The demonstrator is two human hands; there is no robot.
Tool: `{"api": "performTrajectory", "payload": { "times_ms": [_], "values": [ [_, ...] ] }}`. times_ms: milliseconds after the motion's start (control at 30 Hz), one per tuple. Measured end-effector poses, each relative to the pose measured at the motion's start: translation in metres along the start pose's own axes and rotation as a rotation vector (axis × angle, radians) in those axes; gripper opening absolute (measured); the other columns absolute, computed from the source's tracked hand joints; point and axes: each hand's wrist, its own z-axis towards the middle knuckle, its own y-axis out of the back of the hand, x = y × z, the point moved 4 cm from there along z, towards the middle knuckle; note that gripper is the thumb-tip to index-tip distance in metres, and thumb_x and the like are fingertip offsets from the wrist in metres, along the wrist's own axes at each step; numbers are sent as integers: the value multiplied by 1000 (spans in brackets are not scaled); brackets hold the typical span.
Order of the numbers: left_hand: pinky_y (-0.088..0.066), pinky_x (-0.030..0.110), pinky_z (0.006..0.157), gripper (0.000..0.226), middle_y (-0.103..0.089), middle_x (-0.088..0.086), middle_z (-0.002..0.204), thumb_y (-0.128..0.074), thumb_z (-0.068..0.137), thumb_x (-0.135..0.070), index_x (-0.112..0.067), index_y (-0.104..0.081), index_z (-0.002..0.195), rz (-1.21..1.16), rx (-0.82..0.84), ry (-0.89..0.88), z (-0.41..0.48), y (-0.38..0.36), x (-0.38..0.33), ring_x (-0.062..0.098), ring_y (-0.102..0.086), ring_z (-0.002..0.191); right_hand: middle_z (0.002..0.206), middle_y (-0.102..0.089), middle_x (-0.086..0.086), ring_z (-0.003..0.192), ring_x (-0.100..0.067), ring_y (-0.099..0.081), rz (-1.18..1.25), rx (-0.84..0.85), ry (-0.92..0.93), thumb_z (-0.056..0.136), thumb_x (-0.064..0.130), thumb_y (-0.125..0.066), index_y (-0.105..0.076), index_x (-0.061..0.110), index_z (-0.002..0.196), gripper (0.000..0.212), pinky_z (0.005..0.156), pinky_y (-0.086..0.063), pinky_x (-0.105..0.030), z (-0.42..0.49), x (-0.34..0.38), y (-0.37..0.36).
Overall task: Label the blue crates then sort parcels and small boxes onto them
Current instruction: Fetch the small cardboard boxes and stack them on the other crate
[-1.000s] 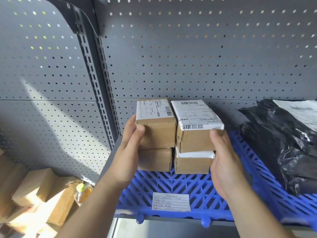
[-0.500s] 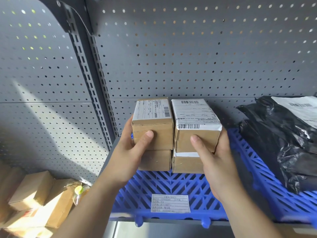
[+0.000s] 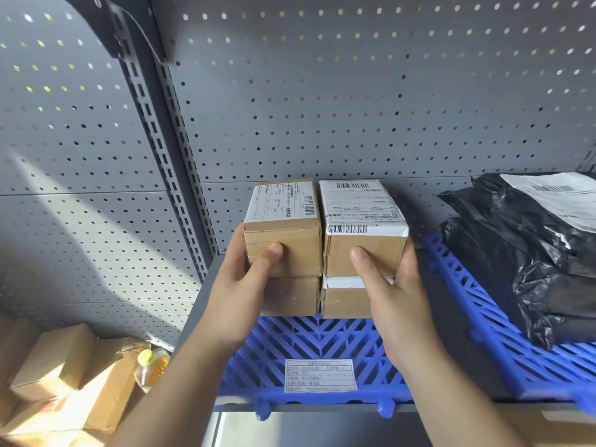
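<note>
A grey pegboard wall point(image 3: 354, 108) fills the back. Under it a grey shelf point(image 3: 206, 301) carries two blue crates side by side: the left crate point(image 3: 309, 343) with a white label point(image 3: 319, 375) at its front, and the right crate point(image 3: 503, 343) under a heap of black bags point(image 3: 522, 253). The bags and the right crate are cut off at the right edge, and the label's print is too small for me to read. Below the shelf to the left lie cartons point(image 3: 64, 366) and a bottle point(image 3: 151, 369), half hidden. Four small boxes stand on the left crate, two on two. My left hand point(image 3: 238, 295) grips the left top box point(image 3: 283, 221), thumb on its front. My right hand point(image 3: 396, 301) grips the right top box point(image 3: 364, 217) the same way. The fingers of both hands are hidden behind the boxes, and both wrists cover part of the lower boxes point(image 3: 290, 295).
</note>
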Motion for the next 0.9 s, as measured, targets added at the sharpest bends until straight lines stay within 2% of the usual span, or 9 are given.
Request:
{"api": "performTrajectory", "payload": {
  "times_ms": [67,133,233,333,467,600,733,900],
  "values": [
    [-43,26,95,30,-71,-26,114,-52,102,-21,-35,-59,127,2,2,13,1,1,0,-8,-62,110,125,-66,26,119,3,-61,9,-1,-10,86,45,-73,-43,50,142,64,109,-45,-42,0,-1,0],
    [-45,33,99,27,-71,-24,113,-56,101,-27,-39,-60,124,4,10,28,3,3,3,-2,-63,110,124,-67,26,118,2,-61,18,-5,-21,85,45,-74,-44,49,142,64,109,-45,-42,0,-1,-1],
    [-43,42,108,36,-70,-23,115,-54,89,-39,-43,-58,125,-2,39,48,4,4,6,0,-61,114,122,-68,25,117,1,-63,44,-7,-31,85,41,-75,-46,48,139,62,108,-46,-43,0,0,-2],
    [-42,36,106,42,-70,-24,115,-52,88,-39,-41,-55,130,-14,44,40,5,4,5,-6,-60,112,120,-70,23,115,0,-64,40,-5,-47,85,37,-77,-47,47,137,61,107,-47,-44,0,0,-1],
    [-41,27,95,45,-69,-26,118,-54,92,-35,-41,-51,137,-35,47,18,3,3,4,-11,-59,112,118,-70,24,112,1,-65,18,-6,-43,86,32,-76,-47,47,137,61,106,-48,-42,-1,1,0],
    [-41,24,91,50,-69,-23,119,-50,89,-34,-39,-51,138,-55,57,5,3,4,7,-8,-60,111,120,-70,23,112,1,-65,4,2,-41,87,29,-76,-49,44,136,58,106,-48,-43,0,2,0],
    [-42,25,89,36,-70,-21,115,-53,99,-24,-39,-55,132,-58,54,28,3,5,8,-8,-61,106,120,-70,22,111,1,-66,6,3,-53,88,25,-76,-49,43,136,57,106,-47,-41,1,1,1],
    [-42,23,92,40,-69,-19,121,-51,102,-19,-35,-52,139,-57,89,18,2,5,6,-6,-60,112,121,-69,21,113,1,-65,-22,-3,-27,88,27,-75,-50,40,136,56,107,-47,-42,-4,3,2]
  ]
}}
